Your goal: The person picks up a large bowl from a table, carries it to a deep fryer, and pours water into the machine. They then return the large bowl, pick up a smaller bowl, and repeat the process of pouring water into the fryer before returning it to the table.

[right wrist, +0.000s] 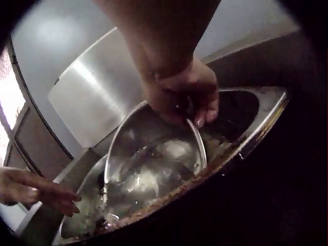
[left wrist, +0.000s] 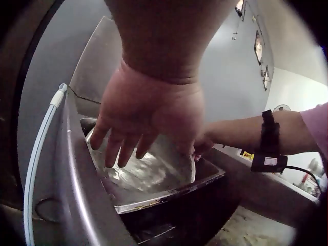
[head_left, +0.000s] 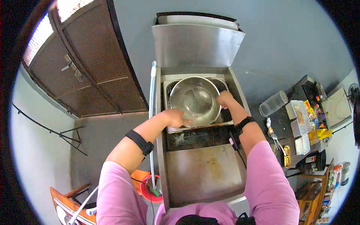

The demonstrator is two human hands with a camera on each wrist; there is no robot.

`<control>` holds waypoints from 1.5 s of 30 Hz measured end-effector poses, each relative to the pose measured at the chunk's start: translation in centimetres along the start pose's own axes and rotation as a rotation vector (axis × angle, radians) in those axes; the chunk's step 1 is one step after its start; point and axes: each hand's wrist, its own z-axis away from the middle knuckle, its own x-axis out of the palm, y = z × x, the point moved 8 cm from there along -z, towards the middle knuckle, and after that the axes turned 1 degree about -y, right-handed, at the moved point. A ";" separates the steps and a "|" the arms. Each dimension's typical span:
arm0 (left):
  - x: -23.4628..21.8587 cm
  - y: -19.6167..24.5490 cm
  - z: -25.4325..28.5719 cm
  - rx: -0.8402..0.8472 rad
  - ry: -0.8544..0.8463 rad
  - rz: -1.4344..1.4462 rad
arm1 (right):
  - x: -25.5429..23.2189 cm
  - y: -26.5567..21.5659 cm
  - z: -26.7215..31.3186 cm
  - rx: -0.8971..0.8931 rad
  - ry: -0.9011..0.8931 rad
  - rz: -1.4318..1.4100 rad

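A wide, round steel bowl [head_left: 195, 98] sits tilted in a rectangular metal basin [head_left: 171, 130] set into the counter. My right hand [head_left: 225, 99] grips the bowl's right rim, with fingers curled over the edge in the right wrist view. Fingers stretched out, my left hand [left wrist: 148, 115] hovers over the bowl's near left side. That same left hand [right wrist: 36, 189] shows apart from the bowl rim in the right wrist view. Shiny liquid lies in the basin around the bowl [right wrist: 148, 164].
Behind the basin stands an upright steel panel [head_left: 195, 45]. A pale blue pole [head_left: 152, 97] leans along the counter's left side, its foot by a red bucket [head_left: 152, 197]. At right, a dark table holds a clear jar [head_left: 273, 104], white containers [head_left: 301, 125] and spoons [head_left: 276, 140].
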 end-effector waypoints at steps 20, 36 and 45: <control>-6.7 -1.4 3.3 -0.120 0.386 0.036 | -6.9 -10.7 11.6 -0.664 0.654 0.491; -2.4 -0.1 3.4 0.046 0.242 -0.164 | -13.9 -11.8 19.5 -0.834 0.948 0.588; -4.4 1.0 4.9 0.000 0.289 -0.217 | -16.7 -12.2 23.5 -0.932 1.164 0.607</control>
